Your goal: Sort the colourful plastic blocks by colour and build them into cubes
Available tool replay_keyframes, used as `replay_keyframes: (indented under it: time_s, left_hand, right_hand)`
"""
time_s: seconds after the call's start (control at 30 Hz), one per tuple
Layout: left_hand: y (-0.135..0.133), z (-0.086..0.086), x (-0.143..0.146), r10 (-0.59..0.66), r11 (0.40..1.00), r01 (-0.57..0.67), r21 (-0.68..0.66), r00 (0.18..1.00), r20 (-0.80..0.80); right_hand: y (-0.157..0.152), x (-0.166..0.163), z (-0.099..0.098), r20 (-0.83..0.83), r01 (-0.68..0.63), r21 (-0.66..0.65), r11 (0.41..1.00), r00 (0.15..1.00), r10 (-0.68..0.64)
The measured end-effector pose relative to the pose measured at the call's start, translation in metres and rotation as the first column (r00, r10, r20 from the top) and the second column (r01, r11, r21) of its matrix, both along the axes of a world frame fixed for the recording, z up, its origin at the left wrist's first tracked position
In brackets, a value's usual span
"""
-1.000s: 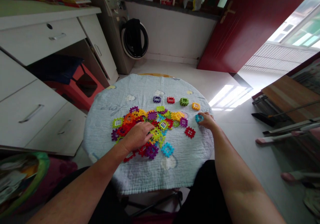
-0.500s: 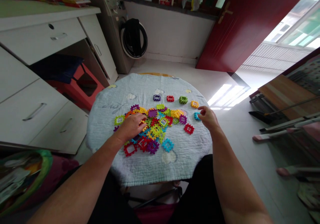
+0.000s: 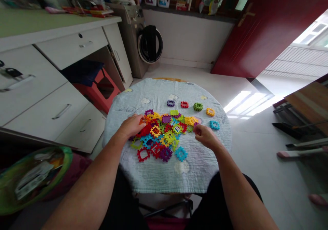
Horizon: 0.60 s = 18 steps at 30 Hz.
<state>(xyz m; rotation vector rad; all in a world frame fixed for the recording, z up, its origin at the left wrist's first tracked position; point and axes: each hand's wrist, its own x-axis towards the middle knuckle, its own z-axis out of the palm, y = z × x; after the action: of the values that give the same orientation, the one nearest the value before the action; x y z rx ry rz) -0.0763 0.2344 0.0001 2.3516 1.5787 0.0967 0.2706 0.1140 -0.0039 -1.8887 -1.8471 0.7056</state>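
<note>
A heap of colourful plastic interlocking building blocks, square with notched edges, lies on the cloth-covered round table. At the heap's left side is my left hand, thumb and fingers apart around an orange block's edge, next to red blocks. My right hand is closed at the heap's right edge, fingertips by a purple block. Whatever it grips is hidden. Behind the heap stand a purple block, a red block, a green stack, a yellow-orange block and a blue block.
A blue block lies near the heap's front. Left of the table are white drawers, a red stool and a green-rimmed bin. Beyond are a washing machine and a red door.
My right hand has left the blue block in the back row and moved left to the heap. My left hand has drawn back leftward, uncovering a yellow-orange block. The view has turned left.
</note>
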Motion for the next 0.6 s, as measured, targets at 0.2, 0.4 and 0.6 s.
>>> replay_keyframes:
  time_s: [0.2, 0.4, 0.6]
  left_hand:
    - [0.0, -0.001, 0.005, -0.009, 0.998, 0.007, -0.066, 0.999, -0.045]
    - [0.0, 0.002, 0.008, -0.018, 0.994, 0.018, -0.109, 1.0, -0.003]
    - [-0.006, 0.003, 0.024, -0.079, 0.973, 0.108, -0.206, 0.987, 0.143]
  right_hand:
    - [0.016, -0.008, -0.006, 0.14, -0.056, -0.041, 0.998, 0.988, 0.061]
    - [0.027, -0.031, -0.017, 0.143, -0.141, -0.019, 0.99, 0.979, 0.142]
    - [0.032, -0.054, -0.024, 0.198, -0.222, 0.187, 0.957, 0.963, 0.185]
